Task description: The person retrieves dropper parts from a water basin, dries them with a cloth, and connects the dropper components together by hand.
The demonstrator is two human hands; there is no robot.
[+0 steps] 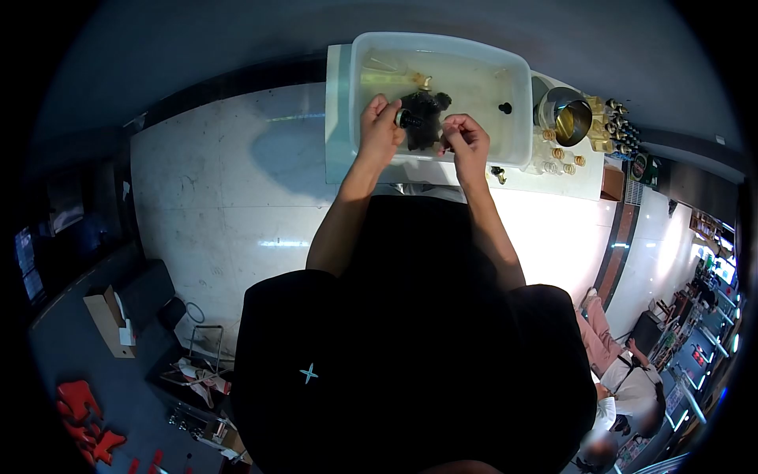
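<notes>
A translucent tub (521, 118) of cloudy liquid stands on a white table. My left hand (382, 130) is closed on a black cylindrical part (407, 118) with a pale ring, above the tub's near left area. To its right, my right hand (466, 138) has its fingers pinched together over the near edge; anything between them is too small to make out. A dark clump (425, 110) lies in the tub between the two hands. One small black piece (505, 107) rests in the liquid farther right.
Right of the tub are a metal bowl (567, 117) with yellowish contents, several clear pieces with gold rings (557, 161) and rows of dark-topped parts (621, 130). A small metal part (498, 174) lies by the near rim. A seated person (632, 387) is at the lower right.
</notes>
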